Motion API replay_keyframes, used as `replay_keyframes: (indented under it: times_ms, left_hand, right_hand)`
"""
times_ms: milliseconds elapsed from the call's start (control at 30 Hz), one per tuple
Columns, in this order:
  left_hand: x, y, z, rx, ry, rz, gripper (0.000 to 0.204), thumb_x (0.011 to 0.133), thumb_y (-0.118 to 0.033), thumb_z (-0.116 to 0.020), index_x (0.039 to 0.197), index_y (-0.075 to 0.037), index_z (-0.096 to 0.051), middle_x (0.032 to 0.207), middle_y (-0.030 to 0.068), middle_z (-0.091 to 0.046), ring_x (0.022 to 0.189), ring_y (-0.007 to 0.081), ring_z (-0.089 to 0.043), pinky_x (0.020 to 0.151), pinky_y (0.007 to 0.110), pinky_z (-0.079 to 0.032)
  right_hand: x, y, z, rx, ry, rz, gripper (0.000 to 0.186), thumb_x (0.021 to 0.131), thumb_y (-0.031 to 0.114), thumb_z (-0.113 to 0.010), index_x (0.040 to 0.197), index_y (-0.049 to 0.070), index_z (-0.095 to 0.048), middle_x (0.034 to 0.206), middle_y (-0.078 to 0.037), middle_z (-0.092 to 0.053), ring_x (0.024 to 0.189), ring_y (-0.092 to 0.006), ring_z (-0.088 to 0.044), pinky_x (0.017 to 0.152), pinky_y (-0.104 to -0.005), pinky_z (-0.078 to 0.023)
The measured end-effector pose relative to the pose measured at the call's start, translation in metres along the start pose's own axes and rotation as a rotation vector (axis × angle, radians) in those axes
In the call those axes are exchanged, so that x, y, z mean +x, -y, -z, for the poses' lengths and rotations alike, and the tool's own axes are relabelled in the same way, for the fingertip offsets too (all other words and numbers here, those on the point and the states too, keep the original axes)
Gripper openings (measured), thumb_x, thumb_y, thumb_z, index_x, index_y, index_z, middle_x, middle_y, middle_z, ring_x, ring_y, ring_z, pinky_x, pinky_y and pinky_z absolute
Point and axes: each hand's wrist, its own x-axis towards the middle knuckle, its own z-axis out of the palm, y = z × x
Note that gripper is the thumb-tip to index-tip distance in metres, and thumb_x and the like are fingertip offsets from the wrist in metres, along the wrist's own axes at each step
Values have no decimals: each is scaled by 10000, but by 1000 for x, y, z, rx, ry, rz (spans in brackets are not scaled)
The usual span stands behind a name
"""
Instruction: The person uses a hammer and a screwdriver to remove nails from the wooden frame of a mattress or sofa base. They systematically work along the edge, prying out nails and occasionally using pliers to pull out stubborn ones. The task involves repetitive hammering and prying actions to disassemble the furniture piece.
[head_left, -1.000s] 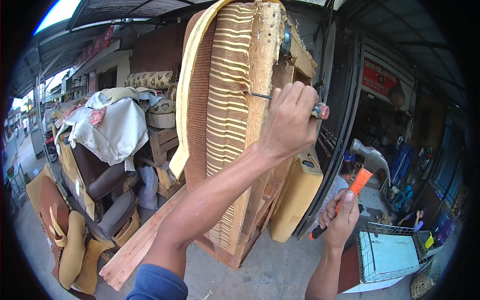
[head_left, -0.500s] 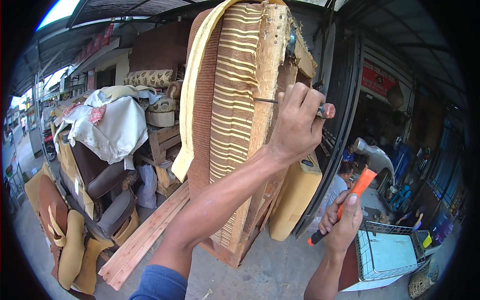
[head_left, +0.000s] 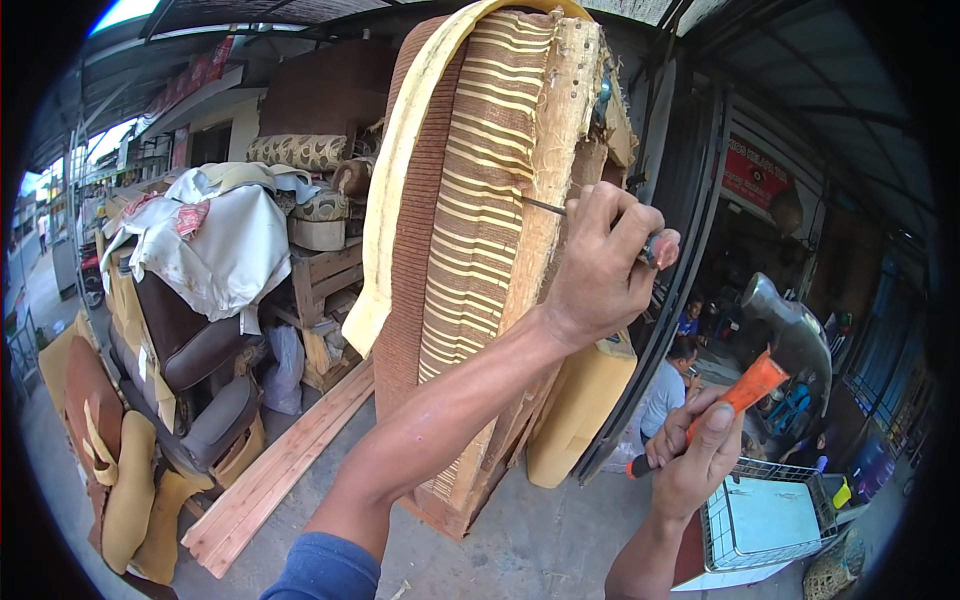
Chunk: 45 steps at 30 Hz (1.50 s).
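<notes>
since the earlier frames the hammer (head_left: pixel 775 365) has swung up: its steel head now stands high to the right of the upended sofa frame (head_left: pixel 500 250), where before only the orange handle showed, lower down. the right hand (head_left: pixel 700 455) is wrapped tight round that orange handle, thumb along it, well apart from the sofa frame. the left hand (head_left: pixel 600 270) is closed on a screwdriver (head_left: pixel 600 225) with a reddish grip, its thin metal shaft pressed into the torn edge of the sofa frame, where striped brown cloth meets bare wood; that hand sits much as it did. below and right of the sofa frame, near the right hand, lies a white cage-like box (head_left: pixel 765 520). a long plank (head_left: pixel 285 465) lies on the ground left of the sofa frame's foot. further left, worn seats (head_left: pixel 180 390) are stacked under a pale sheet (head_left: pixel 230 250). behind the sofa frame to the right, people sit in a shop doorway (head_left: pixel 680 370).
</notes>
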Motion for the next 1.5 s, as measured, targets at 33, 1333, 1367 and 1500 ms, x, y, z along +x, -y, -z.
replay_keyframes:
  times_ms: [33, 1333, 1367, 1500]
  left_hand:
    - [2, 0, 3, 4, 8, -1, 219, 798, 38, -736, 928, -49, -583, 829, 58, -511, 784, 229, -483, 695, 364, -427]
    - [10, 33, -44, 572, 868, 59, 183, 887, -227, -690, 765, -95, -722, 703, 74, -721, 647, 266, -723, 575, 388, -545]
    - [2, 43, -48, 678, 1059, 76, 167, 881, -221, -692, 780, -106, -757, 732, 74, -740, 680, 252, -740, 587, 379, -555]
    - [-34, 70, -45, 864, 1217, -95, 149, 861, -192, -665, 795, -128, -782, 767, 85, -760, 770, 226, -761, 630, 377, -576]
  right_hand:
    - [1, 2, 1, 5, 8, -18, 413, 1069, 441, -489, 974, 39, -475, 580, 32, -385, 459, -21, -320, 418, -195, -275]
    - [-2, -9, 11, -30, -231, 393, 405, 1079, 467, -444, 986, 74, -429, 645, 19, -336, 477, -31, -313, 386, -187, -268]
    - [-7, -9, 17, -32, -193, 340, 410, 1078, 470, -445, 983, 72, -428, 639, 18, -336, 472, -32, -312, 384, -188, -267]
    - [-18, -15, 48, -63, -207, 123, 421, 1076, 477, -447, 979, 68, -426, 604, 19, -327, 430, -34, -289, 363, -194, -251]
